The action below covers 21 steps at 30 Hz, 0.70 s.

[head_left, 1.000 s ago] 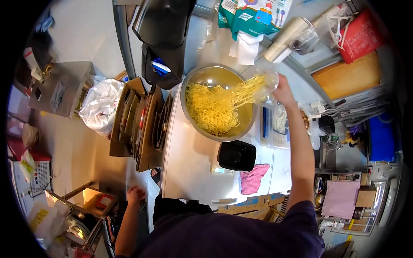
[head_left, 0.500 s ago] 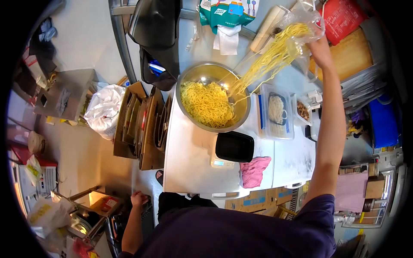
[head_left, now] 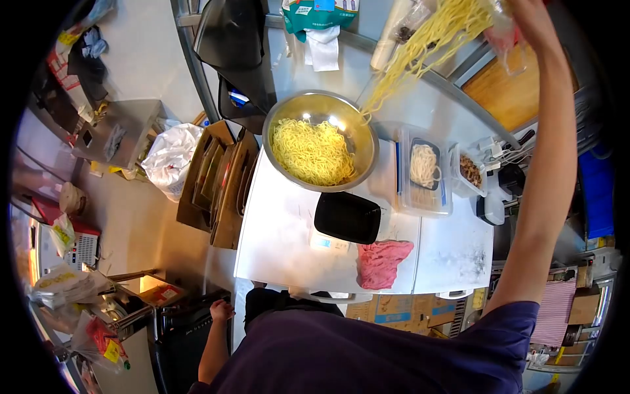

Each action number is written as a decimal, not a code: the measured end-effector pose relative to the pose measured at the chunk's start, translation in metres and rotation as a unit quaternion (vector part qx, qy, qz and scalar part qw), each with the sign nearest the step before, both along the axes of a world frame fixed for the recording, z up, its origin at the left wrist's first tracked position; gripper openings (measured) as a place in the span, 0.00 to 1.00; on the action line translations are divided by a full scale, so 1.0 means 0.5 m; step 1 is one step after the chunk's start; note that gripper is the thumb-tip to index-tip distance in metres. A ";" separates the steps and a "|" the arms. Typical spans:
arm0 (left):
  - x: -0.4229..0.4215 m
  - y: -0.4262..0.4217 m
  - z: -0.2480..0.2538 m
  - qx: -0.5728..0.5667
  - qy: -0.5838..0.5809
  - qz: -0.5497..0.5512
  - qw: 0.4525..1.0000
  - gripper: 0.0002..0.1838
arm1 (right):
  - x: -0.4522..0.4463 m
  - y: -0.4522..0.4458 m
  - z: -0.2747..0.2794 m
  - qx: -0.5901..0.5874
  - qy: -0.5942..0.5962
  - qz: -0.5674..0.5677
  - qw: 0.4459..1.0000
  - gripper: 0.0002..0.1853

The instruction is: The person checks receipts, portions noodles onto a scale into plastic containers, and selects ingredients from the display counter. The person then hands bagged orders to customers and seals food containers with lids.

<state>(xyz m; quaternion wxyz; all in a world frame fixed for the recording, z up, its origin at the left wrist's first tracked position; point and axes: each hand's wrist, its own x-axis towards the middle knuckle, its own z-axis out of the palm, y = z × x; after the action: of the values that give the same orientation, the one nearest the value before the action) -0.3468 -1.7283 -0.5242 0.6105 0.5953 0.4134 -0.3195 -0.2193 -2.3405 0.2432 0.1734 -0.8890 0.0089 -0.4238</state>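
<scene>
At the top right edge of the head view, my right hand [head_left: 528,23] is raised high and closed on a long bundle of yellow noodles [head_left: 446,33]. Loose clear plastic surrounds its fingers, which are partly cut off by the frame. The strands hang down left toward the rim of a steel bowl [head_left: 371,154]. More yellow noodles [head_left: 312,151] lie heaped inside it. My left hand [head_left: 222,310] hangs low beside my body, fingers curled, with nothing visible in it. A black tray [head_left: 348,218] rests on a small scale [head_left: 325,243] in front of the bowl.
A pink cloth [head_left: 384,264] lies near the white table's [head_left: 275,256] front edge. Right of the bowl stand a clear container with white noodles [head_left: 425,165] and a tub of brown pieces [head_left: 469,171]. Cardboard boxes [head_left: 213,187] and a white bag [head_left: 172,157] stand to the left.
My right hand has risen up and to the right with the noodles. Their lower ends have come up out of the heap to the bowl's rim. My left hand stays low.
</scene>
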 end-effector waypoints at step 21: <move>0.051 -0.034 0.005 0.002 -0.049 -0.071 0.996 0.15 | -0.204 -0.084 -0.545 0.010 0.232 0.154 0.960 0.29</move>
<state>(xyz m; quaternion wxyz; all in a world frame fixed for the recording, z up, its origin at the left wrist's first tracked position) -0.3212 -1.7455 -0.5216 0.6048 0.6388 0.3406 -0.3318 -0.3213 -2.3824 -0.0293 0.2385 -0.9518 -0.0844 -0.1734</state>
